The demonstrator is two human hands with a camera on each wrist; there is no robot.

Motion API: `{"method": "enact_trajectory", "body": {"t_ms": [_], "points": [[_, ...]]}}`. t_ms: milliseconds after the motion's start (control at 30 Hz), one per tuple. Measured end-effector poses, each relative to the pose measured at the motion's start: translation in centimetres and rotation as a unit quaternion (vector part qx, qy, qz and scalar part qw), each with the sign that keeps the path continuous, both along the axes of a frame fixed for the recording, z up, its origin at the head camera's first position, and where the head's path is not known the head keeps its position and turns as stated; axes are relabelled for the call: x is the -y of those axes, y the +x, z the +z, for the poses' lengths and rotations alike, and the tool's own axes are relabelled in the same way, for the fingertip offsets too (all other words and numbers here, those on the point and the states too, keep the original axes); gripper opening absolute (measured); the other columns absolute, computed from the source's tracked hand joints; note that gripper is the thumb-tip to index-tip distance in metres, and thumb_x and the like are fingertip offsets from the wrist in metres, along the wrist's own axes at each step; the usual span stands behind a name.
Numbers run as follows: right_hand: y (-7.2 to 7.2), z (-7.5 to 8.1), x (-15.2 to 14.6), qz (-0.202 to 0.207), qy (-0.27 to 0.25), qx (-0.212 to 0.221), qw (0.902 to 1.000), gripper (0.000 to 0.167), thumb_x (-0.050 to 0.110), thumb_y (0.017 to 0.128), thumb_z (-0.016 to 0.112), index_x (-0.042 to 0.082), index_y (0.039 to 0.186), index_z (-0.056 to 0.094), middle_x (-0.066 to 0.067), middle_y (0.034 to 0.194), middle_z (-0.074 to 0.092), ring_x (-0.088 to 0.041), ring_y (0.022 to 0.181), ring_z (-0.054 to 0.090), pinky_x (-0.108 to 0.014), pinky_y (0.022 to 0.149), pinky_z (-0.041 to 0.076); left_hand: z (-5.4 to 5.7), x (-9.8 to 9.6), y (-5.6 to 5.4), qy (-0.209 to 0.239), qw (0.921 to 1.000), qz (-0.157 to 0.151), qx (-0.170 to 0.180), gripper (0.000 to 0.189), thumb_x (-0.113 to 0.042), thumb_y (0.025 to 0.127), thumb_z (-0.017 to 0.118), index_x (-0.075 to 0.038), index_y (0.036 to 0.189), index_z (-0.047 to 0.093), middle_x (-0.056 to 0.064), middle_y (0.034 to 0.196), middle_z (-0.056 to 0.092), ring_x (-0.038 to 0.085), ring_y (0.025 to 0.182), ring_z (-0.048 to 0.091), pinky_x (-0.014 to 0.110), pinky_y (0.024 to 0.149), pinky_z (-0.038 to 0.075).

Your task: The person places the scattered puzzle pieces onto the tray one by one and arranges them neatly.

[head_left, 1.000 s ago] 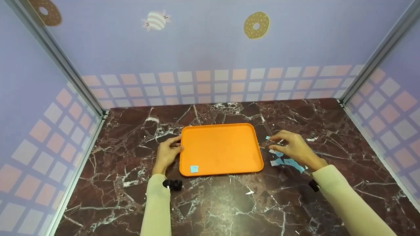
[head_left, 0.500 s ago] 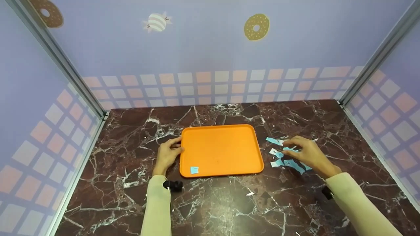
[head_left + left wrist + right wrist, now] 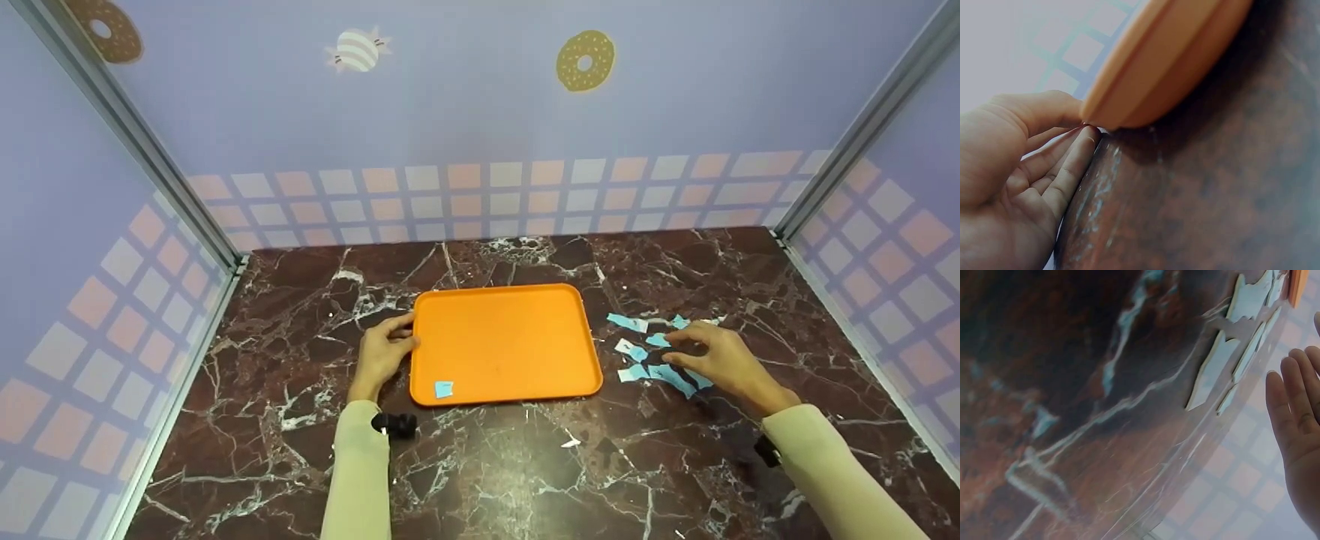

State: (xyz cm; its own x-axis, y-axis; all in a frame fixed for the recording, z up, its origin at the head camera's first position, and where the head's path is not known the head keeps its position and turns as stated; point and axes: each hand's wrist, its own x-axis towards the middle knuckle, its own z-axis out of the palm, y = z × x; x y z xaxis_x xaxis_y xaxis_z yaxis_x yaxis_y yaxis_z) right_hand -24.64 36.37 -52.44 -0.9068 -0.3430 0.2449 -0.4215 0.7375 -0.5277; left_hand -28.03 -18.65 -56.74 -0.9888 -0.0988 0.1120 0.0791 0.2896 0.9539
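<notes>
An orange tray (image 3: 502, 345) lies on the dark marbled table. My left hand (image 3: 384, 352) holds its left rim, with the thumb (image 3: 1055, 109) against the edge and the fingers low beside it. One small light blue piece (image 3: 444, 389) lies in the tray's near left corner. Right of the tray are several irregular flat light blue pieces (image 3: 672, 379), some with dark marks. Over them hovers my right hand (image 3: 724, 361), thumb and forefinger apart, nothing visibly held. Its fingertips are close to one small blue piece (image 3: 657, 340); whether they touch cannot be told. The hand partly covers other pieces.
Purple walls (image 3: 480, 112) with a checked border enclose the table at the back and both sides. A small white scrap (image 3: 571, 442) lies in front of the tray. A black wrist camera (image 3: 397, 424) sits on the left wrist.
My right hand has moved right and slightly toward me, away from the tray, uncovering more blue pieces. The left hand and tray have stayed put.
</notes>
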Motion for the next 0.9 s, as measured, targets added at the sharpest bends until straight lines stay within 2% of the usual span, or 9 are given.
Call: {"method": "enact_trajectory", "body": {"t_ms": [167, 200, 400, 433, 467, 733, 900], "points": [[0.6, -0.2, -0.6, -0.001, 0.003, 0.014, 0.9999, 0.03, 0.021, 0.091, 0.087, 0.006, 0.116, 0.081, -0.004, 0.111, 0.075, -0.03, 0.1, 0.071, -0.052, 0.085, 0.058, 0.0, -0.1, 0.1, 0.006, 0.9999, -0.003, -0.008, 0.044, 0.009, 0.09, 0.076, 0.006, 0.133, 0.071, 0.026, 0.12, 0.072, 0.04, 0.105, 0.072, 0.017, 0.078, 0.056], [0.7, -0.3, -0.7, -0.002, 0.005, 0.02, 0.9998, 0.03, 0.023, 0.092, 0.086, 0.007, 0.117, 0.081, -0.003, 0.111, 0.074, -0.029, 0.1, 0.071, -0.052, 0.086, 0.058, 0.5, -0.3, 0.3, 0.007, 0.9999, -0.005, -0.009, 0.044, 0.01, 0.09, 0.075, 0.008, 0.133, 0.07, 0.029, 0.121, 0.071, 0.042, 0.106, 0.071, 0.016, 0.077, 0.055], [1.6, -0.7, -1.3, 0.006, 0.004, 0.045, 0.9989, 0.028, 0.023, 0.092, 0.086, 0.008, 0.116, 0.08, 0.002, 0.103, 0.072, -0.014, 0.086, 0.069, -0.033, 0.075, 0.059, 0.6, -0.2, 0.3, -0.003, 1.0, -0.005, -0.004, 0.044, 0.009, 0.09, 0.075, 0.008, 0.133, 0.07, 0.028, 0.12, 0.072, 0.041, 0.105, 0.072, 0.018, 0.077, 0.057], [1.7, -0.8, -1.4, 0.008, 0.003, 0.047, 0.9988, 0.028, 0.022, 0.092, 0.086, 0.008, 0.115, 0.08, 0.002, 0.102, 0.072, -0.012, 0.084, 0.068, -0.03, 0.073, 0.059, 0.1, -0.1, 0.1, -0.005, 1.0, -0.003, -0.004, 0.044, 0.008, 0.09, 0.076, 0.006, 0.133, 0.071, 0.026, 0.119, 0.072, 0.038, 0.103, 0.073, 0.02, 0.078, 0.058], [1.8, -0.9, -1.5, 0.01, 0.001, 0.048, 0.9988, 0.027, 0.022, 0.091, 0.086, 0.008, 0.114, 0.08, 0.002, 0.101, 0.072, -0.012, 0.083, 0.068, -0.029, 0.072, 0.059, 0.1, -0.1, 0.1, -0.008, 1.0, -0.001, -0.002, 0.044, 0.008, 0.09, 0.076, 0.005, 0.133, 0.072, 0.025, 0.118, 0.073, 0.036, 0.103, 0.073, 0.021, 0.078, 0.058], [2.5, -1.2, -1.9, 0.006, 0.02, 0.061, 0.9979, 0.028, 0.02, 0.091, 0.087, 0.007, 0.114, 0.08, 0.0, 0.103, 0.072, -0.018, 0.088, 0.069, -0.034, 0.074, 0.06, 0.0, -0.1, 0.0, 0.0, 1.0, -0.001, -0.006, 0.044, 0.011, 0.089, 0.075, 0.006, 0.133, 0.072, 0.026, 0.115, 0.073, 0.038, 0.103, 0.073, 0.018, 0.077, 0.056], [2.4, -1.4, -1.9, 0.006, 0.032, 0.059, 0.9977, 0.028, 0.021, 0.089, 0.088, 0.007, 0.113, 0.081, 0.004, 0.099, 0.071, -0.015, 0.085, 0.067, -0.033, 0.071, 0.058, 0.1, 0.0, 0.1, -0.001, 1.0, 0.0, 0.001, 0.044, 0.01, 0.09, 0.075, 0.005, 0.134, 0.072, 0.025, 0.116, 0.073, 0.036, 0.102, 0.073, 0.018, 0.077, 0.057]]}}
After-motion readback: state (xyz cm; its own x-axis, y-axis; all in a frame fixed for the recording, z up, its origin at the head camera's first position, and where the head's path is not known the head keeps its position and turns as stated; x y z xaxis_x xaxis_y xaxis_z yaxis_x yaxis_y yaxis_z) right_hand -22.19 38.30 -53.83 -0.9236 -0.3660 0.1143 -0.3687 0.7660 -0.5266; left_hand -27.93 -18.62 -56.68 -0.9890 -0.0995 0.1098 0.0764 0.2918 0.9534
